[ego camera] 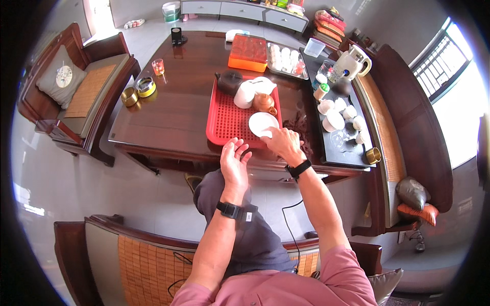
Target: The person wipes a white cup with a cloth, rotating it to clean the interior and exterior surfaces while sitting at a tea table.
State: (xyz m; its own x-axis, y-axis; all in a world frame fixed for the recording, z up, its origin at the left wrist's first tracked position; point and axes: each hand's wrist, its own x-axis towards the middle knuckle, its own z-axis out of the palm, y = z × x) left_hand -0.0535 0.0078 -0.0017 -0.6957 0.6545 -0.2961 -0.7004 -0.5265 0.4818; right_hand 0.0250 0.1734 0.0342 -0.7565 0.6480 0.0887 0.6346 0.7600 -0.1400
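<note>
A white round dish (263, 123) is pinched at its near rim by my right hand (283, 142), over the right front part of a red perforated plastic tray (226, 121). My left hand (234, 162) hovers in front of the tray's near edge, palm turned up, fingers curled apart, holding nothing. Towards the back of the tray sit a dark teapot (229, 82), a white cup-like vessel (245, 95), another white vessel (263, 85) and a small brown clay teapot (264, 102). To the right of the tray, a crumpled dark cloth (296, 126) lies partly behind my right hand.
A black tea board (346, 153) at right bears several white cups (333, 121), a bottle with a green cap (321, 91) and an electric kettle (353, 63). Behind the tray are an orange box (248, 52) and a metal tray (271, 69). A glass ashtray (146, 87) stands at left.
</note>
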